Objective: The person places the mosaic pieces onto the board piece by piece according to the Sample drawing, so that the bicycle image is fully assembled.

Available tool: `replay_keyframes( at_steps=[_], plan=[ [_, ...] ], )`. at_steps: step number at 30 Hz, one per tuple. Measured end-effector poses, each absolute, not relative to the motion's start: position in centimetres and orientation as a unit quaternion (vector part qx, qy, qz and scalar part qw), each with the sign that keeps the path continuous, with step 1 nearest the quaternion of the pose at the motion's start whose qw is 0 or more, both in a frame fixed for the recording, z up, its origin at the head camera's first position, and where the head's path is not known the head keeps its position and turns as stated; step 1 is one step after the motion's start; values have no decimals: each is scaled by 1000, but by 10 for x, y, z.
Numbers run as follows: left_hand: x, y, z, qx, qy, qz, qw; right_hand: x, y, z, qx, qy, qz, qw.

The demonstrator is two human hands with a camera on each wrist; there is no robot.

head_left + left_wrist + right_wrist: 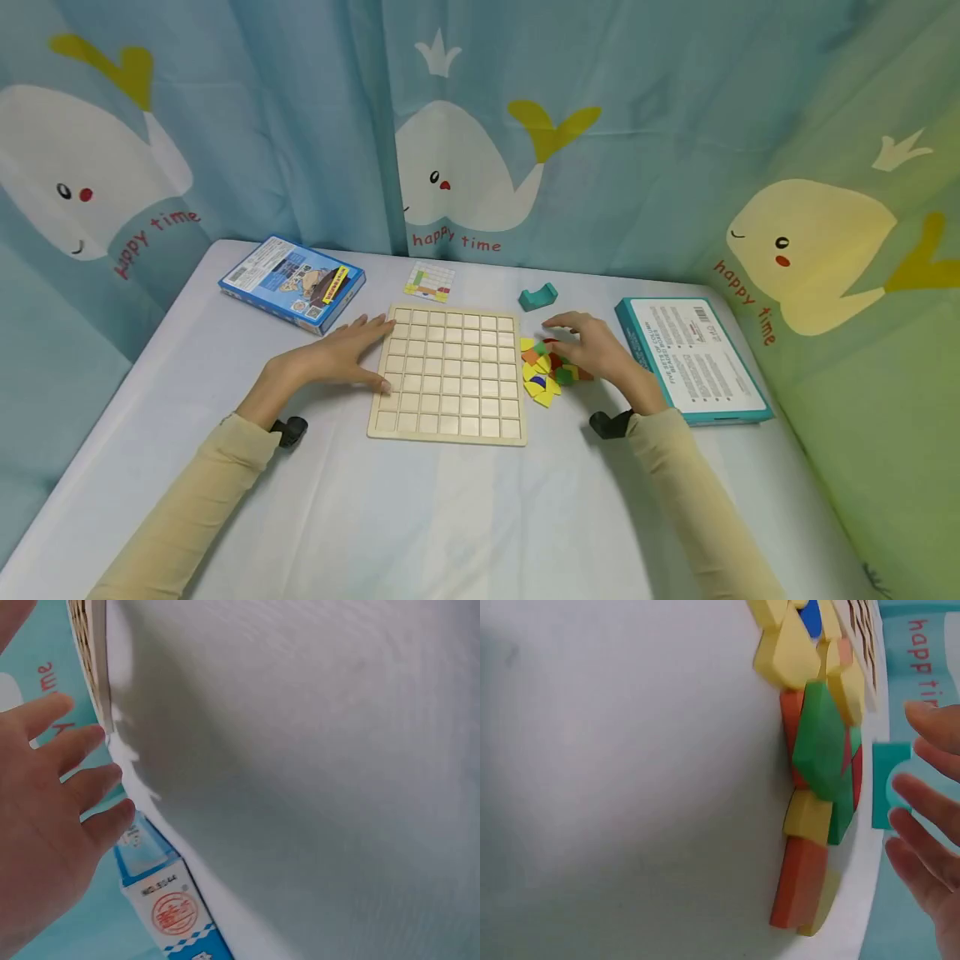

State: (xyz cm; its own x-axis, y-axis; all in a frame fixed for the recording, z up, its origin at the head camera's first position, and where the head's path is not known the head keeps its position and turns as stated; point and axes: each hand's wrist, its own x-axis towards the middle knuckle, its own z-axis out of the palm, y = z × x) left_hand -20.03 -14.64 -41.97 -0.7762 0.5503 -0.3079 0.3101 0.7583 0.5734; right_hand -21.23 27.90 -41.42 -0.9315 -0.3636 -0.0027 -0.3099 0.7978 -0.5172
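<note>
A wooden grid board (453, 375) with square cells lies flat on the table. My left hand (333, 354) reaches to its left edge, fingers spread, with the thumb and fingertips right at the rim and nothing in the grasp. Against the board's right side is a loose pile of colourful pieces (542, 385), with yellow, green, red, orange and blue among them. Over the pile's right part hovers my right hand (596, 346), its fingers loosely bent and apart. The right wrist view shows a green piece (817, 742) and a red piece (799, 885) below the empty fingers.
Behind the board lies a small pattern card (430, 282). A teal curved block (538, 297) stands past the pile. A blue box (292, 283) lies at the back left, a teal and white box (693, 358) at the right. Whale-print curtains (637, 183) enclose the table.
</note>
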Motion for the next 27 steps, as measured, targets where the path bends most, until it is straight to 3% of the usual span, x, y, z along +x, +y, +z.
replay_keyframes(
  at_steps=[14, 27],
  plan=[
    [-206, -143, -424, 234, 904, 243, 261, -227, 284, -423, -123, 943, -286, 114],
    [-208, -139, -429, 227, 907, 235, 264, -228, 292, -428, -120, 944, -279, 128]
  ],
)
